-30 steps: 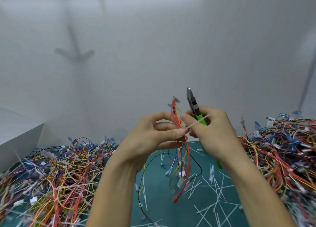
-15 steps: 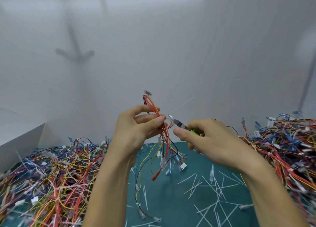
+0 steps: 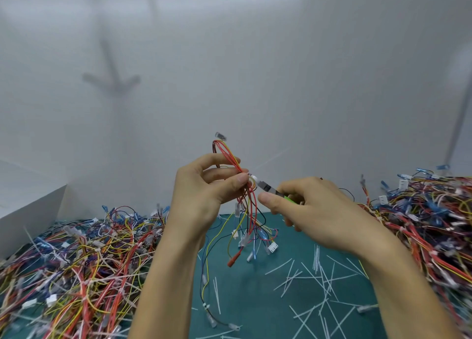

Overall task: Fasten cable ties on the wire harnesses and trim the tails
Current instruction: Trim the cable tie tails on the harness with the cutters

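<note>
Head view: the left hand (image 3: 204, 193) is raised above the green cutting mat (image 3: 242, 300), thumb and fingers pinching a wire harness (image 3: 251, 211) whose connectors dangle below. The right hand (image 3: 314, 211) has its fingers curled round green-handled flush cutters (image 3: 265, 186), the nose at the bundle just beside the left thumb tip. A thin cable tie tail (image 3: 270, 160) slants up to the right. Trimmed tails (image 3: 306, 275) litter the near mat. Harness heaps lie left (image 3: 76, 249) and right (image 3: 421, 211); a white box (image 3: 25, 211) sits far left.
</note>
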The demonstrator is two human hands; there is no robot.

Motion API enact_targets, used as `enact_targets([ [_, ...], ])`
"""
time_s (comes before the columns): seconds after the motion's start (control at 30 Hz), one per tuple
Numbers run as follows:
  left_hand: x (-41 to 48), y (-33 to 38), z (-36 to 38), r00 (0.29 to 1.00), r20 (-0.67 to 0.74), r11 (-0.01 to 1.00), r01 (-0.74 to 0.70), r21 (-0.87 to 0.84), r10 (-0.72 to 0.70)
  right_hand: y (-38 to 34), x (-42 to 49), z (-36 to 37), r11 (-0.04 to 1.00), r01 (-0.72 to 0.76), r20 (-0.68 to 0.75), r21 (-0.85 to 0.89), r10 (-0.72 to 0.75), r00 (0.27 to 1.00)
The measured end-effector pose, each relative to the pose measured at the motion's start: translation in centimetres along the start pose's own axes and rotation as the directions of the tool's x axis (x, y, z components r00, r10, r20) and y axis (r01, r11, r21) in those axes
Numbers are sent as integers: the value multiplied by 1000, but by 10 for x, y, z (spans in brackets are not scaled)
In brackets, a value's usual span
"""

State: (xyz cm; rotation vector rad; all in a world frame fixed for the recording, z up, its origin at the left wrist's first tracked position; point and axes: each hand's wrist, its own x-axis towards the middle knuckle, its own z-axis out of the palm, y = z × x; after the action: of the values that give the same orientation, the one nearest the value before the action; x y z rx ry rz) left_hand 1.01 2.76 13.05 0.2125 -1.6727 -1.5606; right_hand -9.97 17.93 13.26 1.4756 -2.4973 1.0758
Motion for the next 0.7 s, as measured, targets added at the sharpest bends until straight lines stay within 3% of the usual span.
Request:
enact_targets([
  [0.7,-1,3,1,998,31,998,-49,45,48,-3,0,3,1000,-3,0,25,3,1000],
])
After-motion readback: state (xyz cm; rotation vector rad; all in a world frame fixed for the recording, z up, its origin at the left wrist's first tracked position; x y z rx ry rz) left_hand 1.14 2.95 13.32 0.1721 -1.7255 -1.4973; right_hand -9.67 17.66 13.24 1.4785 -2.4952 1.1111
